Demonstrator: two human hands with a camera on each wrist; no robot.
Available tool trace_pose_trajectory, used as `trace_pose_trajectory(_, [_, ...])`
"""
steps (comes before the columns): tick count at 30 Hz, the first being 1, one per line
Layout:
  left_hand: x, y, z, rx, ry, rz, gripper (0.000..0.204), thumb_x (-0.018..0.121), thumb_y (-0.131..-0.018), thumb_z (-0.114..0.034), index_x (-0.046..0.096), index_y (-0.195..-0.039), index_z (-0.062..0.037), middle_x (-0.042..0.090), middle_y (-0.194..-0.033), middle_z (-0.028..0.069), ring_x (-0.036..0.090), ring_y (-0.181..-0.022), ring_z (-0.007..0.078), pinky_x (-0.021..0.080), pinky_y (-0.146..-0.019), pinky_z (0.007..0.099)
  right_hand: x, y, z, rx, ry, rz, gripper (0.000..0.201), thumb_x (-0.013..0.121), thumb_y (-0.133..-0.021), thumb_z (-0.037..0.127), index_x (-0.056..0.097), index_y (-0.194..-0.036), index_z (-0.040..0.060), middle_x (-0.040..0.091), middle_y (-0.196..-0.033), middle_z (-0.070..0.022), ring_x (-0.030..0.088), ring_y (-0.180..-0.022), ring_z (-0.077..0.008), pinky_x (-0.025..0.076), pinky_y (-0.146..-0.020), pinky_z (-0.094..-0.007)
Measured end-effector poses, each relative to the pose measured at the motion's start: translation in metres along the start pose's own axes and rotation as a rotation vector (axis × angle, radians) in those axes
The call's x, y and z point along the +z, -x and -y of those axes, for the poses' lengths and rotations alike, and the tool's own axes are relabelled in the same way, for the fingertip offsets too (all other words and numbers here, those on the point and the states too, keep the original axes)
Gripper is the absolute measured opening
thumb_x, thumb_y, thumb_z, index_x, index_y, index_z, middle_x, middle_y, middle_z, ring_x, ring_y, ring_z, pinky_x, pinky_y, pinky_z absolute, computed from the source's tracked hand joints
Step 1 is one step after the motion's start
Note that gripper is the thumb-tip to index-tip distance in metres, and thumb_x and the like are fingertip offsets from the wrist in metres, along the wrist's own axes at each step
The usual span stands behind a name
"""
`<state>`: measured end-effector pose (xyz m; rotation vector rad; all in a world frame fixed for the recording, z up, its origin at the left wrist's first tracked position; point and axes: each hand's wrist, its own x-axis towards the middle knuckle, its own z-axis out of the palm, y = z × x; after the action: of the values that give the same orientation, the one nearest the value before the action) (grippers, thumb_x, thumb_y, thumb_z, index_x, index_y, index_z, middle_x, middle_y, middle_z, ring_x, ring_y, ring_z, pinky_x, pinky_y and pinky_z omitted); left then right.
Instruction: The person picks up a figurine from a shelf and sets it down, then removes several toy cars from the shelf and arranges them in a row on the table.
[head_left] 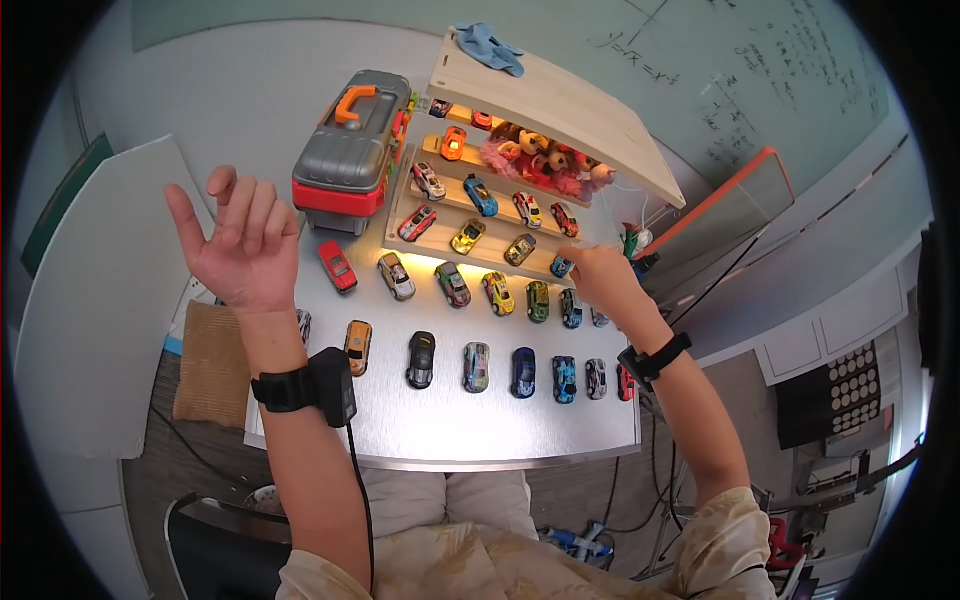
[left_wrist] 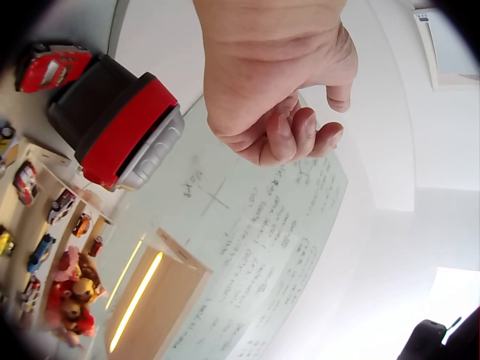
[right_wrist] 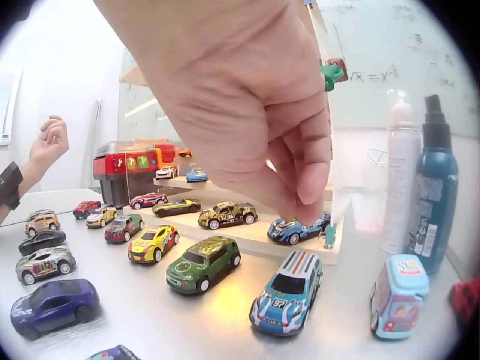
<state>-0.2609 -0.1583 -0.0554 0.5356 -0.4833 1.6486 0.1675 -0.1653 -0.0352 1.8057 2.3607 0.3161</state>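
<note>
My right hand [head_left: 605, 283] reaches to the right end of the lowest step of a wooden display shelf [head_left: 400, 240]. Thumb and fingertips pinch a small blue toy car [right_wrist: 292, 229] at its top, and the car stands on that step. My left hand [head_left: 245, 245] is raised in the air left of the shelf, palm up, its fingers loosely bent around nothing. Beside the pinched car on the step is a camouflage toy car [right_wrist: 227, 215]. On the table below stand a striped blue-and-white toy car [right_wrist: 286, 294] and a green toy car [right_wrist: 202, 264].
Several toy cars stand in rows on the metal table [head_left: 480, 430]. A grey-and-red toolbox [head_left: 345, 150] is left of the shelf, whose upper part holds dolls [head_left: 545, 160]. A blue toy van [right_wrist: 400, 296] and a teal spray bottle [right_wrist: 435, 187] stand to the right.
</note>
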Motion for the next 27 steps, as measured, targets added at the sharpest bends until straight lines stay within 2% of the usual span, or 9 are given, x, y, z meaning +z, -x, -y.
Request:
trace_pose_trajectory(5, [-0.002,0.001,-0.001,-0.001,-0.002,-0.002,0.043,0.056,-0.106,-0.049,0.059,-0.092,-0.0087,0.038,-0.057,-0.0039,0.030,-0.053,0.0078,0.023,-0.049,0.0268,-0.012,0.007,0.009,0.013,-0.025,0.010,0.029,0.067,-0.088,0.006,0.072,-0.117,0.0112,0.073,-0.088,-0.0181,0.072,-0.088,-0.0374,0.058,-0.074,-0.0487])
trace_pose_trajectory(8, [-0.001,0.000,-0.001,-0.018,0.031,0.015,0.042,0.057,-0.106,-0.049,0.058,-0.093,-0.0083,0.037,-0.058,-0.0040,0.028,-0.054,0.0081,0.023,-0.050,0.0271,-0.031,0.026,0.014,0.026,-0.255,-0.081,0.029,0.069,-0.088,0.008,0.073,-0.117,0.0105,0.074,-0.089,-0.0196,0.072,-0.083,-0.0379,0.057,-0.072,-0.0475])
trace_pose_trajectory(12, [0.001,0.000,0.002,-0.030,0.036,0.003,0.041,0.058,-0.105,-0.047,0.058,-0.093,-0.0080,0.036,-0.058,-0.0042,0.028,-0.054,0.0082,0.022,-0.050,0.0274,-0.065,0.070,0.029,0.198,-0.732,-0.224,0.025,0.070,-0.094,0.012,0.073,-0.118,0.0070,0.072,-0.080,-0.0109,0.071,-0.071,-0.0209,0.054,-0.063,-0.0345])
trace_pose_trajectory(14, [0.003,0.000,0.004,-0.041,0.034,0.008,0.040,0.059,-0.105,-0.047,0.058,-0.093,-0.0081,0.035,-0.058,-0.0043,0.027,-0.054,0.0081,0.022,-0.050,0.0276,-0.058,0.098,0.027,0.298,-1.006,-0.352,0.025,0.069,-0.098,0.015,0.072,-0.121,0.0050,0.069,-0.074,-0.0048,0.066,-0.064,-0.0108,0.049,-0.057,-0.0265])
trace_pose_trajectory(17, [0.006,0.000,0.008,-0.070,0.025,0.022,0.040,0.059,-0.105,-0.046,0.057,-0.093,-0.0083,0.035,-0.058,-0.0044,0.028,-0.054,0.0083,0.021,-0.050,0.0277,-0.040,0.143,0.032,0.427,-1.280,-0.523,0.021,0.063,-0.104,0.016,0.069,-0.116,-0.0001,0.062,-0.068,0.0013,0.054,-0.059,-0.0026,0.039,-0.050,-0.0194])
trace_pose_trajectory(20, [0.007,0.000,0.014,-0.093,0.012,0.011,0.038,0.060,-0.105,-0.045,0.056,-0.094,-0.0079,0.035,-0.058,-0.0043,0.028,-0.055,0.0084,0.021,-0.050,0.0274,-0.010,0.193,0.035,0.558,-1.581,-0.608,0.018,0.061,-0.106,0.016,0.067,-0.110,-0.0001,0.060,-0.068,0.0010,0.048,-0.053,-0.0033,0.033,-0.046,-0.0197])
trace_pose_trajectory(21, [0.010,0.000,0.014,-0.107,0.006,0.014,0.038,0.060,-0.105,-0.044,0.056,-0.094,-0.0080,0.034,-0.058,-0.0044,0.028,-0.055,0.0083,0.021,-0.051,0.0275,0.002,0.207,0.039,0.533,-1.660,-0.667,0.017,0.060,-0.107,0.017,0.064,-0.102,0.0009,0.057,-0.067,0.0024,0.046,-0.052,-0.0029,0.030,-0.045,-0.0202])
trace_pose_trajectory(23, [0.008,0.001,0.018,-0.151,0.026,0.027,0.036,0.061,-0.104,-0.042,0.056,-0.094,-0.0081,0.034,-0.059,-0.0047,0.028,-0.055,0.0081,0.021,-0.051,0.0278,0.029,0.230,0.044,0.615,-1.784,-0.745,0.018,0.060,-0.107,0.020,0.064,-0.100,0.0030,0.056,-0.068,0.0034,0.047,-0.053,-0.0030,0.031,-0.046,-0.0201])
trace_pose_trajectory(27, [-0.004,0.000,0.023,-0.209,0.007,0.078,0.032,0.061,-0.105,-0.037,0.052,-0.097,-0.0072,0.030,-0.062,-0.0049,0.028,-0.055,0.0077,0.021,-0.055,0.0281,0.061,0.248,0.058,0.822,-1.710,-0.810,0.027,0.057,-0.109,0.027,0.060,-0.092,0.0053,0.050,-0.068,0.0043,0.040,-0.053,-0.0034,0.031,-0.048,-0.0218])
